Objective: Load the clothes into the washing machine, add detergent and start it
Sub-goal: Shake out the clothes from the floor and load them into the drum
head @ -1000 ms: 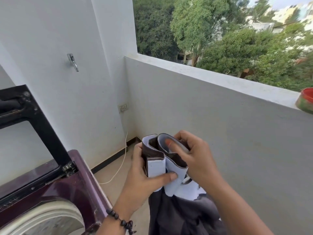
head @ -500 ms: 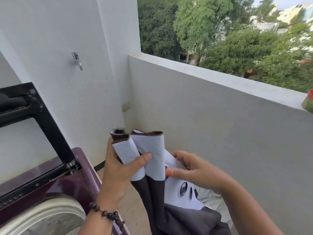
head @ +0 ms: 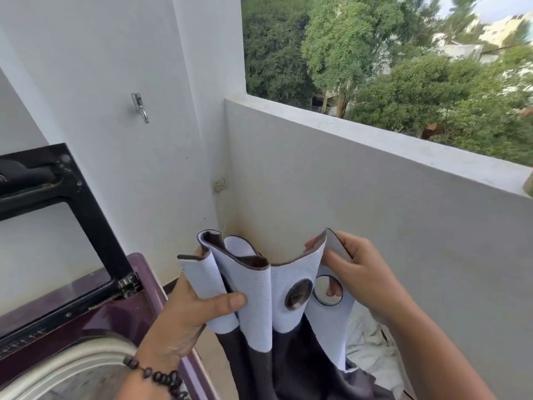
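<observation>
Balcony corner, white walls, maroon washing machine (head: pixel 95 321) lid-up at left: both hands grip a dark curtain (head: pixel 259 287) with white eyelet band, left hand (head: pixel 196 301) bunching pleats, right hand (head: pixel 357 269) pinching its top edge.

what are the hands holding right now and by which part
Both hold one curtain by its white top band with ring holes. The left hand grips the gathered folds at the left; the right hand pinches the band's upper right edge. The dark fabric hangs below.
</observation>
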Demonstrator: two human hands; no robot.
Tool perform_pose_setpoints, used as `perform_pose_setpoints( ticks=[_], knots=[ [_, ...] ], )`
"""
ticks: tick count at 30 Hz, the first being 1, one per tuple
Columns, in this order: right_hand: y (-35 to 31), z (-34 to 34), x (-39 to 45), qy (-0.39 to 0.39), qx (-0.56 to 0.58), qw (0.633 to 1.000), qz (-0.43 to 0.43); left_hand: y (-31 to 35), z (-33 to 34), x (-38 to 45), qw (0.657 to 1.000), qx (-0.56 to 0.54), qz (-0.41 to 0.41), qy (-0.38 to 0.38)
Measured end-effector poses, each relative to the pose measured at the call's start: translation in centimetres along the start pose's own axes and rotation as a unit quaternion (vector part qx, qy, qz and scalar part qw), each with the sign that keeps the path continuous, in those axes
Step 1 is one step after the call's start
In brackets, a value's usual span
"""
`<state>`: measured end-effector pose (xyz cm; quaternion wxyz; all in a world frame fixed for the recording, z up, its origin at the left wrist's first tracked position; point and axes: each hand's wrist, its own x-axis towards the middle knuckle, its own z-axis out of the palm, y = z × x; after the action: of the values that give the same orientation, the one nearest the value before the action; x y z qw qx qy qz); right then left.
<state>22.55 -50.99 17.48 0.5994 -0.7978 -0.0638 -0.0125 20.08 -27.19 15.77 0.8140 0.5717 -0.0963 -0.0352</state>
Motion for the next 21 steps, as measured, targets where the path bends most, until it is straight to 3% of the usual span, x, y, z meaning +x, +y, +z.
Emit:
perform_pose_setpoints(
  ticks=[2,5,10,12,14,17,21],
  knots=[
    [-1.3,0.7,-0.5,-0.014,0.032,0.999,-0.001,-0.4,0.4,0.0,1.000,0.011,0.001,0.006],
    [-2.2,1.0,-1.1,-0.114,0.056,0.992,-0.008,-0.7,0.7,0.2,0.999,0.021,0.023,0.041],
    [-2.0,-0.1,-1.6,-0.271,0.203,0.941,-0.008,-0.3,0.1,0.6,0.991,-0.017,0.069,0.112],
    [-1.7,-0.2,-1.4,-0.309,0.196,0.930,-0.033,-0.4,0.0,0.8,0.987,-0.045,0.069,0.135],
    [-1.3,0.1,-1.0,-0.273,0.118,0.954,-0.047,-0.6,0.0,0.8,0.985,-0.064,0.062,0.147],
    [-1.1,0.9,-0.3,-0.133,-0.001,0.989,-0.057,-0.6,-0.3,0.6,0.991,-0.082,0.023,0.106],
    [-1.2,1.5,0.2,-0.050,-0.031,0.996,-0.061,0.0,-0.2,0.3,0.998,-0.055,-0.020,0.031]
  ],
)
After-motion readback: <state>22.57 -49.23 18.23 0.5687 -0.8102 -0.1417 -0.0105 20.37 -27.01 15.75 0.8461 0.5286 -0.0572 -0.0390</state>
